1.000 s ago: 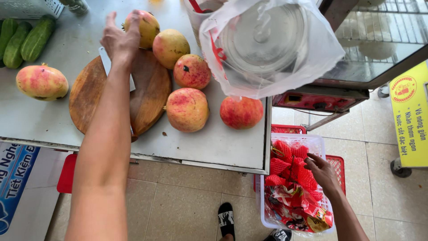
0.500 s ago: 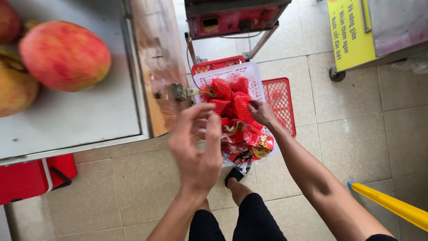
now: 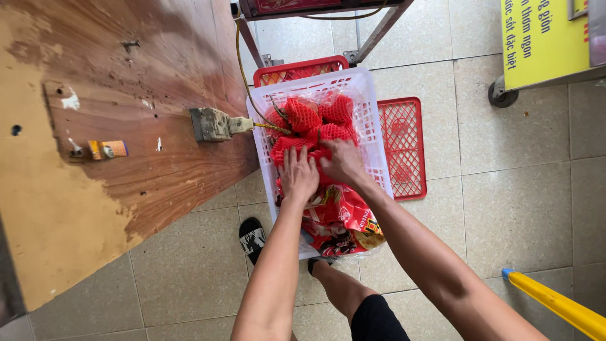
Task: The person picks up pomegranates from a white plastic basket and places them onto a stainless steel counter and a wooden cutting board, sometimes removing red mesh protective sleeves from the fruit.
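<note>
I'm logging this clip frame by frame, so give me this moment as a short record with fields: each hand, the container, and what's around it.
left hand: palm down on the red foam nets
right hand: beside it, on the same nets
container: white plastic basket on a tiled floor, red wrappers at its near end
behind basket: red crate
right of it: flat red crate
left: wooden panel with a socket block

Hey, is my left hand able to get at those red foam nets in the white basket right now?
Probably yes: the left hand already rests on the red foam nets in the open-topped white basket, with nothing covering them.
</note>
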